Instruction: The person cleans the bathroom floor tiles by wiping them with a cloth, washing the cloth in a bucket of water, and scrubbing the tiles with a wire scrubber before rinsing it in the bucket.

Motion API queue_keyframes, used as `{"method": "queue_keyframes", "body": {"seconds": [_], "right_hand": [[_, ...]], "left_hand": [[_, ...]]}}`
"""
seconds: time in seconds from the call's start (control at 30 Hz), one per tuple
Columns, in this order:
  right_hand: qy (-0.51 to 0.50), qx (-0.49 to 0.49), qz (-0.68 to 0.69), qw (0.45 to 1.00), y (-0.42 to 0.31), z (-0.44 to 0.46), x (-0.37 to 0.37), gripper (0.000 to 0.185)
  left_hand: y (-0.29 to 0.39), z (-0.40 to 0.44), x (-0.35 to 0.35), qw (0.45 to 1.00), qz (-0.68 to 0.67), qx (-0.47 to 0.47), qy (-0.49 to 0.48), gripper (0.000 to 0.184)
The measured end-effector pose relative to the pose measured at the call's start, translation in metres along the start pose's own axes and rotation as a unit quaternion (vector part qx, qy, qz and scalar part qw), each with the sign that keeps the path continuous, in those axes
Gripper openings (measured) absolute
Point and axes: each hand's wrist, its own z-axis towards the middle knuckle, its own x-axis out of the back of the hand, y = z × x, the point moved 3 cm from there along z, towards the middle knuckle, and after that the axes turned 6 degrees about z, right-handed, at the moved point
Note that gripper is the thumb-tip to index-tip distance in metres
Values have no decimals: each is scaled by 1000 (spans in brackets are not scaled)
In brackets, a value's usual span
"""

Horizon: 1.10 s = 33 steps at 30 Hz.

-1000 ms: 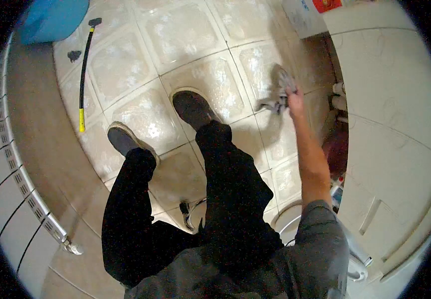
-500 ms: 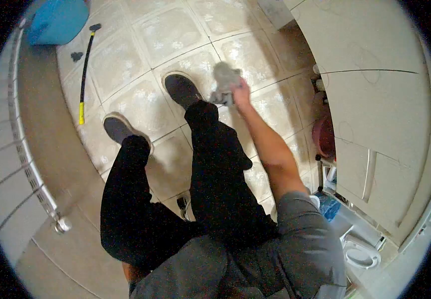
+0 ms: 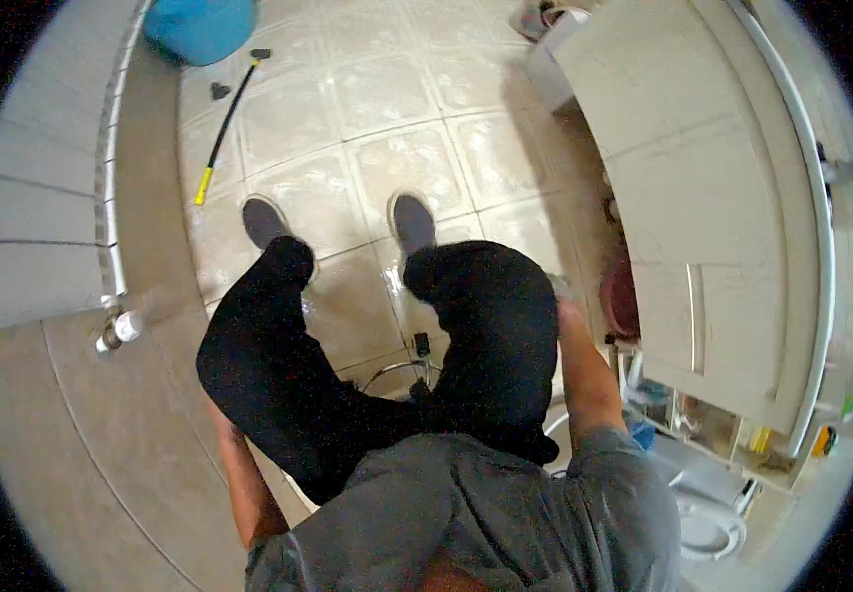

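My right hand [image 3: 568,314] is low beside my right knee, partly hidden by the black trouser leg. A bit of the grey cloth [image 3: 559,284] shows at its fingers, close to the floor. Of my left arm [image 3: 249,488], the forearm reaches down along the outside of my left thigh; the hand is mostly hidden behind the leg, its fingers out of sight. Both shoes stand on the pale tiled floor [image 3: 397,158], which has a wet-looking sheen between my feet.
A black pole with a yellow grip [image 3: 219,143] lies at the left, near a small dark lump [image 3: 219,91] and a blue tub [image 3: 199,30]. At the right are a beige cabinet [image 3: 663,217], a dark red bowl [image 3: 620,301] and a white toilet seat [image 3: 710,528]. A pipe valve [image 3: 118,328] juts out left.
My right hand has drawn back from the floor ahead of my shoe to beside my right knee, with the cloth. My left forearm has come into view. The camera view has shifted.
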Motion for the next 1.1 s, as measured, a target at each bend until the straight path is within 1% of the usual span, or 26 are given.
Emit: {"method": "queue_keyframes", "body": {"seconds": [0.03, 0.07, 0.1, 0.13, 0.17, 0.2, 0.27, 0.3, 0.37, 0.4, 0.47, 0.5, 0.53, 0.57, 0.6, 0.63, 0.67, 0.73, 0.77, 0.83, 0.9, 0.97, 1.0, 1.03, 1.07, 1.1], "right_hand": [[-13, -89, 139, 986, -51, -30, -8, 35], [-18, -186, 301, 935, -91, -46, -21, 34], [-14, -238, 387, 891, -121, -62, -31, 34], [-35, -265, 433, 861, -130, -64, -40, 34], [30, -236, 411, 880, -187, -99, -42, 32], [-22, -195, 461, 865, -174, -90, -47, 32], [-48, -167, 462, 870, -171, -98, -48, 31], [-47, -183, 459, 868, -166, -110, -44, 31], [97, -287, 310, 901, -165, -106, -35, 33], [95, -289, 315, 899, -149, -93, -39, 33], [185, -150, 346, 907, -50, -59, -23, 37], [209, -171, 240, 932, -44, -48, -11, 38], [209, -197, 90, 954, -31, -31, 0, 39], [195, -207, -59, 957, -7, -11, 13, 41], [148, -204, -234, 939, 20, 14, 24, 42], [82, -176, -401, 895, 47, 48, 31, 44], [23, -123, -538, 834, 71, 84, 36, 46], [-74, -16, -651, 756, 11, 124, 28, 55], [-12, -62, -604, 794, -31, 144, 10, 58], [127, -121, -425, 888, -156, 168, -45, 64], [173, -79, -309, 932, -286, 177, -120, 71], [142, 29, -264, 954, -382, 173, -202, 59], [142, 97, -263, 949, -409, 173, -249, 55], [142, 187, -268, 934, -424, 164, -298, 52], [135, 269, -270, 915, -433, 152, -346, 49], [105, 328, -270, 899, -440, 130, -384, 47]], "left_hand": [[1, 0, 0, 1000, 6, -1, 1, 30], [2, 1, -1, 1000, 8, -2, 2, 30], [-1, 2, 0, 1000, 13, 0, 4, 30], [3, 0, 0, 1000, 17, 1, 7, 30], [2, -1, 1, 1000, 23, 4, 11, 30], [2, -3, 2, 999, 28, 9, 15, 30], [0, -9, 5, 999, 42, 17, 24, 29], [1, -13, 10, 998, 49, 24, 30, 29], [8, -11, 7, 997, 63, 29, 33, 29], [15, -9, 6, 997, 67, 29, 36, 29], [26, 0, 0, 996, 75, 33, 38, 29], [31, 7, -5, 996, 80, 32, 34, 29], [36, 16, -11, 996, 83, 31, 33, 29], [39, 25, -17, 996, 83, 32, 28, 29], [41, 35, -23, 996, 84, 31, 25, 29], [42, 44, -28, 996, 81, 32, 24, 29], [42, 50, -31, 996, 79, 35, 18, 29], [32, 58, -37, 997, 67, 45, 8, 29], [30, 63, -41, 997, 61, 48, 1, 29], [27, 70, -51, 997, 48, 55, -20, 29], [30, 71, -59, 997, 32, 62, -43, 29], [46, 71, -69, 995, 10, 65, -76, 29], [59, 71, -75, 993, -1, 68, -93, 29], [85, 73, -81, 989, -1, 82, -123, 29], [99, 70, -86, 989, -7, 84, -122, 29], [112, 70, -91, 986, -42, 90, -134, 29]]}}
